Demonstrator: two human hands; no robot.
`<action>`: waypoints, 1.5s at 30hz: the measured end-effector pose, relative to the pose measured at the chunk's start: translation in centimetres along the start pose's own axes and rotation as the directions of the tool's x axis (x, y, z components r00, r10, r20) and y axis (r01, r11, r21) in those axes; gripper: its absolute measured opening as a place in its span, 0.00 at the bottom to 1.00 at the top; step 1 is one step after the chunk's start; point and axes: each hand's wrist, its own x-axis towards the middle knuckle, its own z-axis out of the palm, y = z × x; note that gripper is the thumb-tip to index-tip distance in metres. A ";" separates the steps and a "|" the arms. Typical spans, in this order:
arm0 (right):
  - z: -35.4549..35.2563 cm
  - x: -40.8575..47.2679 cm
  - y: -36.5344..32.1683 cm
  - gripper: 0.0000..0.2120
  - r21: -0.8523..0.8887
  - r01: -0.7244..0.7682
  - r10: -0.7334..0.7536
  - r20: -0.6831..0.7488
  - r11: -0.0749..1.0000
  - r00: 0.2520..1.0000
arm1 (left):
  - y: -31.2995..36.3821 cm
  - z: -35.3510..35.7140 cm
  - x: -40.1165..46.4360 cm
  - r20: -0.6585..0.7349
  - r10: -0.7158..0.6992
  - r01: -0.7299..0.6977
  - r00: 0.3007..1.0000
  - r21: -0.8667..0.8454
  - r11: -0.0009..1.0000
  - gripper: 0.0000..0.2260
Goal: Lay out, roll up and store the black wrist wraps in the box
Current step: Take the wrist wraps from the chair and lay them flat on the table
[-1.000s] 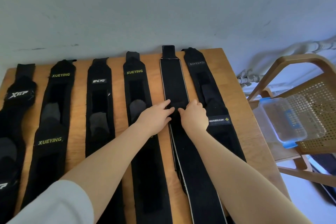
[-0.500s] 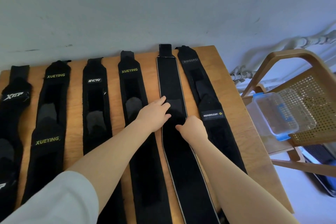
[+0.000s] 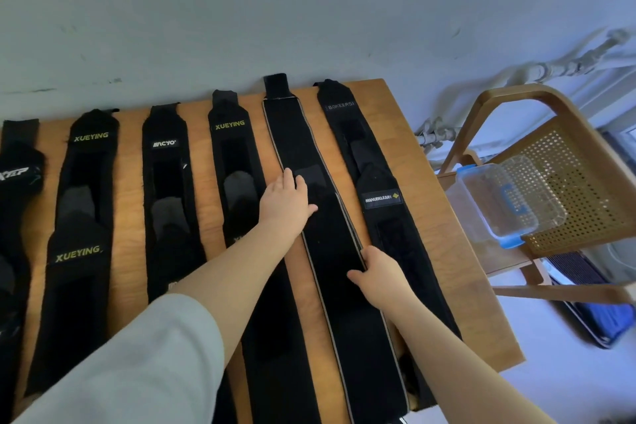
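Note:
Several black wrist wraps lie flat side by side on a wooden table point(image 3: 444, 251). The pale-edged wrap point(image 3: 330, 244), second from the right, runs from the wall to the front edge. My left hand point(image 3: 284, 201) lies palm down on its left part, fingers apart. My right hand point(image 3: 380, 274) rests lower down on its right border, fingertips curled at the edge; whether it pinches the border I cannot tell. The BOKEERSI wrap point(image 3: 378, 182) lies at the far right. A clear plastic box point(image 3: 506, 198) with blue clips sits on a chair to the right.
A wooden chair point(image 3: 564, 162) with a cane seat stands close to the table's right edge. The XUEYING wraps point(image 3: 234, 162) and a wrap with a white logo point(image 3: 167, 182) fill the left and middle. A wall runs along the table's far edge, with pipes at right.
My right hand has slid down the pale-edged wrap toward me, away from my left hand, which stays near the wrap's middle. The view has shifted slightly.

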 end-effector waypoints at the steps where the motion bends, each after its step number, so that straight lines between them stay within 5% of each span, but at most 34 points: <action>1: -0.2 0.1 0.3 0.19 0.019 0.015 -0.015 -0.015 1.000 1.000 | 0.3 0.0 -0.2 -0.001 -0.020 0.020 1.000 -0.001 1.000 0.32; 4: 0.0 -0.2 1.1 0.20 0.041 0.061 -0.058 -0.073 0.997 0.996 | 1.6 0.0 -3.1 -0.113 0.018 -0.028 0.993 -0.089 0.996 0.31; 7: 0.2 -0.6 1.9 0.23 0.032 0.142 -0.139 -0.071 0.989 0.988 | 3.4 1.5 -8.2 -0.256 0.241 -0.275 0.936 -0.106 0.956 0.21; 11: -0.4 -1.6 3.6 0.26 0.150 0.143 -0.148 0.023 0.978 0.989 | 4.2 3.8 -11.5 -0.126 0.258 -0.275 0.958 -0.143 0.951 0.22; 15: -0.2 -4.1 6.2 0.34 0.212 0.152 -0.173 0.084 0.965 0.981 | 5.6 3.8 -11.8 0.011 0.143 -0.141 0.990 -0.107 0.984 0.38; 18: 1.2 -5.9 8.3 0.35 -0.247 0.288 -0.296 0.007 0.925 0.955 | 5.7 5.0 -12.4 0.092 0.133 -0.131 0.987 -0.025 0.991 0.53; 20: 1.7 -6.2 9.3 0.31 -0.604 0.324 -0.416 -0.014 0.728 0.909 | 5.6 5.6 -12.4 0.066 0.131 -0.132 0.989 0.006 0.991 0.56; 22: 1.7 -6.0 9.8 0.30 -0.725 0.328 -0.461 0.017 0.606 0.887 | 5.6 5.6 -12.2 0.043 0.132 -0.133 0.990 0.013 0.991 0.57; 27: 1.5 -5.9 9.5 0.30 -0.801 0.306 -0.412 0.082 0.514 0.907 | 5.5 5.8 -12.1 0.064 0.117 -0.119 0.991 0.017 0.993 0.57; 33: 1.3 -8.6 7.6 0.20 -0.598 0.424 -0.553 -0.039 0.680 0.832 | 5.0 4.2 -18.1 -0.305 0.297 -0.357 0.905 -0.162 0.920 0.33; 35: 2.5 -9.7 5.8 0.19 -0.417 0.518 -0.566 0.009 0.747 0.824 | 3.1 4.3 -21.0 -0.371 0.217 -0.327 0.903 -0.263 0.908 0.24; 39: 5.9 -11.5 0.1 0.17 -0.173 0.583 -0.571 0.118 0.794 0.812 | -3.1 4.5 -26.1 -0.278 -0.088 -0.101 0.957 -0.600 0.794 0.18; 45: 12.9 -14.8 -8.6 0.14 -0.061 0.672 -0.662 0.131 0.738 0.738 | -16.7 5.1 -30.8 -0.222 -0.352 0.113 0.909 -0.681 0.723 0.15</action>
